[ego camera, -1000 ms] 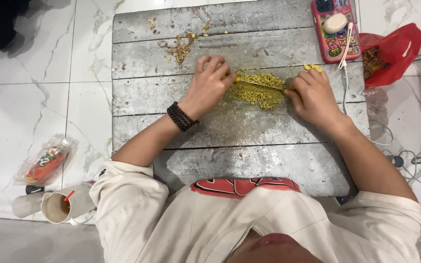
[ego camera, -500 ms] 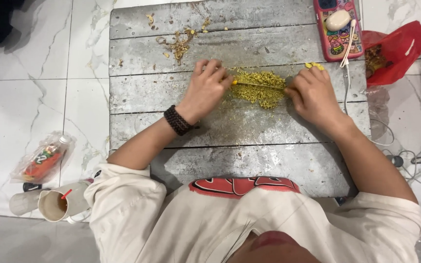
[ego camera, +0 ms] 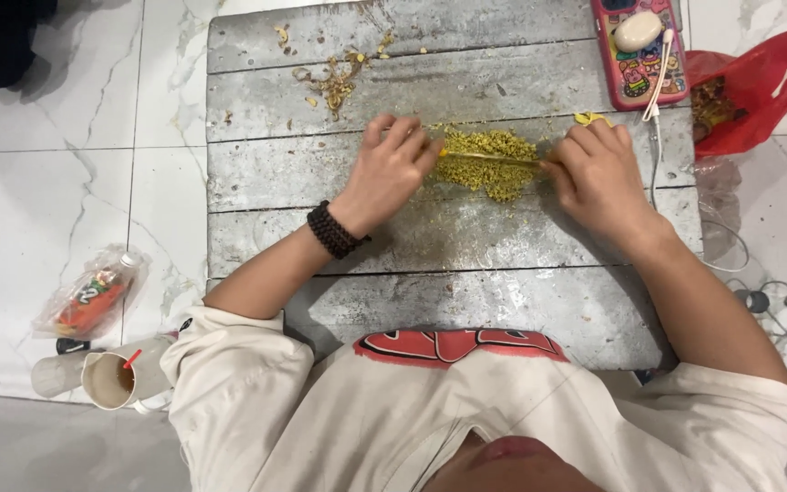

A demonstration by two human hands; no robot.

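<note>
Pinched at both ends between left hand (ego camera: 392, 164) and right hand (ego camera: 597, 173), thin yellow strip (ego camera: 489, 158) over loose yellow crumbs (ego camera: 487, 169): light, flimsy, probably fragile.

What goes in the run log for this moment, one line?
left hand: pinching thin yellow stick | right hand: pinching its other end | below: yellow-green crumb pile | surface: grey plank board

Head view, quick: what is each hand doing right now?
Left hand: fingers curled, pinching one end of a thin yellow strip over the pile of yellow-green bits.
Right hand: fingers curled, pinching the strip's other end.
</note>
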